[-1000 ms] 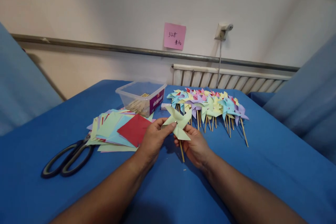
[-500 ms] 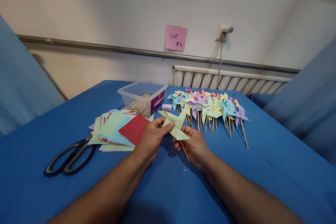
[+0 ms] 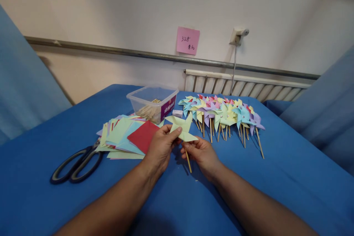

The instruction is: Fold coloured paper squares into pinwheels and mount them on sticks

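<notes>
The left hand point(image 3: 160, 146) is pinching the pale green paper pinwheel point(image 3: 181, 127) by its lower left blade, thumb on top and fingers curled under the folded paper. The right hand point(image 3: 203, 153) is closing thumb and forefinger round the thin wooden stick point(image 3: 187, 160) just under the pinwheel's head, with the stick slanting down toward 6 o'clock and its free end hanging above the blue cloth. The pinwheel is being held just above the middle of the tabletop point(image 3: 276, 177), its four pointed blades spreading flat and crisp. At 9 o'clock from the hands a loose fan of square paper sheets point(image 3: 121, 136) is lying, pastel green, yellow and blue, with a red sheet point(image 3: 143, 136) on top touching the left hand's knuckles. Further out at 8 o'clock, black-handled scissors point(image 3: 76, 164) are resting shut, blades tucked under the sheets. At 11 o'clock a clear plastic tub point(image 3: 153, 101) with a purple label is holding a bundle of pale sticks, and a small white box point(image 3: 177, 113) is sitting just beside it. At 1 o'clock a dense row of finished pinwheels point(image 3: 221, 112) is lying, in cyan, yellow, lilac and pink, sticks pointing toward the person. Behind, a pink sticky note point(image 3: 188, 40) is clinging to the wall above a ribbed radiator point(image 3: 246, 84).
</notes>
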`<action>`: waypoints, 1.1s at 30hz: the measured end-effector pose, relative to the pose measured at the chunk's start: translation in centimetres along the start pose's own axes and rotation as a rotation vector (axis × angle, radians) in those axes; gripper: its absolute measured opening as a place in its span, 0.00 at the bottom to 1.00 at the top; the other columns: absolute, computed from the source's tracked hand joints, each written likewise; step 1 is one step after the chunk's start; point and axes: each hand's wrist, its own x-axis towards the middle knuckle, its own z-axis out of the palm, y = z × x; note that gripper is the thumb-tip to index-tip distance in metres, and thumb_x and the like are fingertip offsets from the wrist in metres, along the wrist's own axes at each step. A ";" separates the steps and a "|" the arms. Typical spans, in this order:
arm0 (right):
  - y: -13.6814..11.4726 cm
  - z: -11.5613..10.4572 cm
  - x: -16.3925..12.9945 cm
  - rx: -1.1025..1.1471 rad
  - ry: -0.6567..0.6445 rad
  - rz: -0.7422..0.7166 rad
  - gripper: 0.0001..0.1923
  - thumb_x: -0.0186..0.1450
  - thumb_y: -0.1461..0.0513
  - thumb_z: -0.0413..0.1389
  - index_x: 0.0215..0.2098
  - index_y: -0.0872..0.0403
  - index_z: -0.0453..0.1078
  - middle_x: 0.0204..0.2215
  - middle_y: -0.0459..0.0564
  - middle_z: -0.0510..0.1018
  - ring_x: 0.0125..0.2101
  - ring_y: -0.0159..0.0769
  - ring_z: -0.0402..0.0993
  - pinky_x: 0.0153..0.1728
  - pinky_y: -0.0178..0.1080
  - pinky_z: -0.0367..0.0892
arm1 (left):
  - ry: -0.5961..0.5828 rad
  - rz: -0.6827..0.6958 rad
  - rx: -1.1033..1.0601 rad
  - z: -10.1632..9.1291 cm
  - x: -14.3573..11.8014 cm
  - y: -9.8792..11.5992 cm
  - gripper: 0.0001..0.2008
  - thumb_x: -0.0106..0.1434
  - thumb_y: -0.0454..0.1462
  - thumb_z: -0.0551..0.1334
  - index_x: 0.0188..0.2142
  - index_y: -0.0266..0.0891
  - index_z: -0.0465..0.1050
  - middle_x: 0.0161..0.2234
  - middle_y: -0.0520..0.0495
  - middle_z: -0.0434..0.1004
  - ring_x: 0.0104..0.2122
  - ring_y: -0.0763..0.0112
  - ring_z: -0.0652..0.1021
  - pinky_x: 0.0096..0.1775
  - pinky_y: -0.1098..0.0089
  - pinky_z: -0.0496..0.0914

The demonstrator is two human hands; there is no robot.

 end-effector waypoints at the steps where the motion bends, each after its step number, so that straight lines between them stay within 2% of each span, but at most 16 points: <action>1: 0.0 0.1 0.0 0.002 0.002 0.003 0.21 0.49 0.51 0.69 0.32 0.57 0.74 0.22 0.46 0.78 0.19 0.28 0.71 0.25 0.34 0.65 | -0.002 -0.003 -0.008 0.1 0.0 0.0 0.12 0.52 0.40 0.69 0.31 0.35 0.70 0.26 0.51 0.72 0.24 0.77 0.72 0.26 0.75 0.67; 5: -0.2 0.4 -0.1 -0.001 -0.010 0.034 0.22 0.48 0.51 0.69 0.33 0.58 0.75 0.22 0.47 0.78 0.20 0.30 0.73 0.26 0.35 0.66 | -0.036 -0.046 -0.047 0.4 -0.3 -0.2 0.13 0.53 0.41 0.68 0.32 0.36 0.69 0.26 0.51 0.71 0.20 0.77 0.70 0.20 0.76 0.64; 10: 0.4 0.6 -0.1 0.017 -0.021 -0.002 0.21 0.48 0.51 0.69 0.31 0.57 0.75 0.22 0.47 0.78 0.20 0.31 0.73 0.23 0.34 0.65 | -0.103 -0.121 -0.027 0.7 -0.8 -0.6 0.15 0.54 0.45 0.67 0.30 0.38 0.67 0.19 0.55 0.66 0.13 0.78 0.63 0.13 0.75 0.59; 19: 0.3 0.6 -0.2 0.015 -0.013 -0.016 0.21 0.49 0.51 0.69 0.31 0.56 0.72 0.23 0.47 0.78 0.21 0.32 0.74 0.23 0.34 0.64 | -0.102 -0.083 -0.020 0.8 -0.9 0.0 0.14 0.54 0.45 0.67 0.29 0.37 0.68 0.21 0.53 0.69 0.15 0.78 0.65 0.15 0.75 0.61; 25: -0.2 0.5 -0.4 0.001 0.000 -0.011 0.20 0.49 0.51 0.68 0.30 0.56 0.71 0.22 0.47 0.78 0.21 0.32 0.75 0.23 0.34 0.64 | -0.021 -0.019 -0.035 0.4 -0.3 0.6 0.12 0.52 0.41 0.69 0.29 0.36 0.70 0.24 0.51 0.73 0.23 0.75 0.73 0.25 0.74 0.66; 33: -0.3 0.3 -0.4 -0.003 -0.024 -0.007 0.20 0.49 0.51 0.68 0.30 0.56 0.72 0.22 0.47 0.78 0.21 0.32 0.74 0.24 0.35 0.64 | -0.086 -0.048 0.009 0.4 -0.3 0.8 0.12 0.51 0.39 0.70 0.32 0.35 0.73 0.28 0.49 0.76 0.24 0.74 0.74 0.26 0.73 0.66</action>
